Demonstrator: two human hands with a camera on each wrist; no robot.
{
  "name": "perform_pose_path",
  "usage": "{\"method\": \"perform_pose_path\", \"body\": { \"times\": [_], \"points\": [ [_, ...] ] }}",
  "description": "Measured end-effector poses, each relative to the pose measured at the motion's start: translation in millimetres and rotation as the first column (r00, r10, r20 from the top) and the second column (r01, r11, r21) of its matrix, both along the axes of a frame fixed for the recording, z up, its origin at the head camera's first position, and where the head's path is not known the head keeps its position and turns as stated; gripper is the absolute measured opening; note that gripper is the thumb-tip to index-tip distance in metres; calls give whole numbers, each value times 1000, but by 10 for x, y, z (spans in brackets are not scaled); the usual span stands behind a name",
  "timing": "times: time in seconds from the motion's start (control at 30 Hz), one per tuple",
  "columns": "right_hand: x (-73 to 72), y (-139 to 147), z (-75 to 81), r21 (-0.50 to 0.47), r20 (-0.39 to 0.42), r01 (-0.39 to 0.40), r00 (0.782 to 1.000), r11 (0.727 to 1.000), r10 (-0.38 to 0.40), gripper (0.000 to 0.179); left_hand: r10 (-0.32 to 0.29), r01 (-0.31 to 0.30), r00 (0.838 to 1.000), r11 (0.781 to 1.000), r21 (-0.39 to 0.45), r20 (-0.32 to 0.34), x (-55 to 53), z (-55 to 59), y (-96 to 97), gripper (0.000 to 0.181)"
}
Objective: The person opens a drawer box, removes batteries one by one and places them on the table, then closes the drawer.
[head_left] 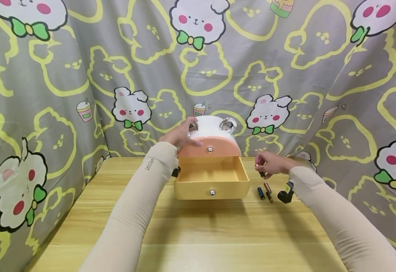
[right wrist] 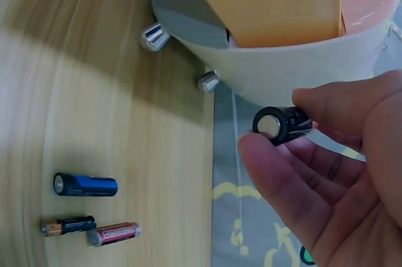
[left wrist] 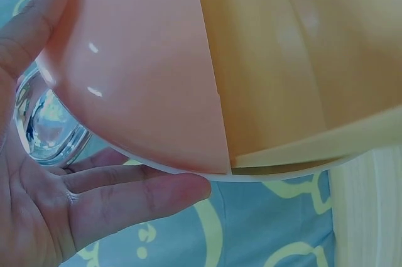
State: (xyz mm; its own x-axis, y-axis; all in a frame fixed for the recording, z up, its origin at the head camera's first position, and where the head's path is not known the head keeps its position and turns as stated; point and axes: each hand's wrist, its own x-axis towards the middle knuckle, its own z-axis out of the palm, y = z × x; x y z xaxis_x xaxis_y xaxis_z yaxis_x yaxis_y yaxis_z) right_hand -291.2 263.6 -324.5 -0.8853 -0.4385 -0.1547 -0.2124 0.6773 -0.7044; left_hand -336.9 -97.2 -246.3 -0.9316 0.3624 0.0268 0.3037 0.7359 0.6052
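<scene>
A small white drawer box [head_left: 215,127] with silver ears stands on the table. Its pink upper drawer front [head_left: 218,147] is closed, while the yellow lower drawer [head_left: 198,190] is pulled out with nothing visible inside. My left hand [head_left: 180,135] holds the box's left side. In the left wrist view its thumb [left wrist: 38,16] lies on the pink front and its fingers reach round the side. To the right of the box, my right hand [head_left: 271,164] pinches a black battery [right wrist: 282,124] above the table's far edge, apart from the box.
On the wooden table [head_left: 198,234], right of the drawer, lie a blue battery [right wrist: 88,185], a black and copper battery [right wrist: 68,225] and a reddish battery [right wrist: 115,234]. A patterned curtain [head_left: 164,71] hangs behind and on both sides. Silver feet [right wrist: 154,37] show beneath the box.
</scene>
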Motion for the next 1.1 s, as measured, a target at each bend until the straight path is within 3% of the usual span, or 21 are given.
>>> {"method": "perform_pose_path", "body": {
  "times": [0.2, 0.53, 1.1],
  "points": [
    [-1, 125, -123, 18, 3, 48, 999, 999, -48, 15, -14, 14, 1000, 1000, -19, -12, 15, 4, 7, 98],
    [42, 308, -266, -42, 21, 89, 996, 995, -88, 18, 3, -3, 1000, 1000, 5, 4, 13, 3, 18, 97],
    [117, 580, -738, -84, 63, 181, 982, 980, -176, 23, 0, -1, 1000, 1000, -12, -21, 44, 11, 14, 98]
  ]
}}
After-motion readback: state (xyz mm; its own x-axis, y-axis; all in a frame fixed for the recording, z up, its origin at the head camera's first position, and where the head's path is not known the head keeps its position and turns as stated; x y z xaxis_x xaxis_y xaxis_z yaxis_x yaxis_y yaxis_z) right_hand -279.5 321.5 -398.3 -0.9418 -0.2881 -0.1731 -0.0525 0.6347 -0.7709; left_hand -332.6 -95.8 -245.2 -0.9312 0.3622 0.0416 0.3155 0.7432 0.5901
